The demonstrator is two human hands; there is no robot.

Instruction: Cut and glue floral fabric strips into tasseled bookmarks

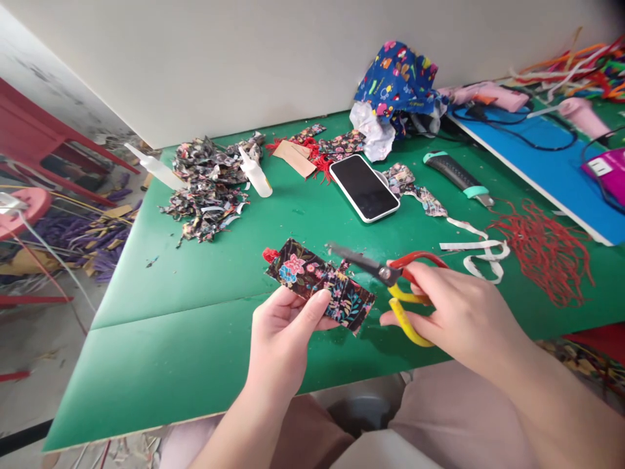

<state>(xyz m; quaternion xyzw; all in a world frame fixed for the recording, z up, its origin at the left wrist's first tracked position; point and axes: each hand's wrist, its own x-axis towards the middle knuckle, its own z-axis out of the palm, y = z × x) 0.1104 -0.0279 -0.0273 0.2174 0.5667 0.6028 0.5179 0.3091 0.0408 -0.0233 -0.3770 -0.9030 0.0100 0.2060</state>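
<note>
My left hand [288,332] pinches a flat strip covered in black floral fabric [322,283], thumb on top and fingers beneath. A red tuft [270,255] sticks out at the strip's far left end. In my right hand [459,306] is a pair of scissors [388,273] with red and yellow handles. Their blades, slightly blurred, point left over the strip's upper edge, close to a small fabric scrap. Whether the blades touch the fabric I cannot tell.
On the green table [195,352] lie a phone [366,189], a utility knife [459,176], glue bottles [256,172], fabric scraps [209,163], red cords [541,254] and white tape [488,254]. Blue printed cloth [398,81] is heaped at the back. Pink glue guns [493,96] rest on a blue board [537,163].
</note>
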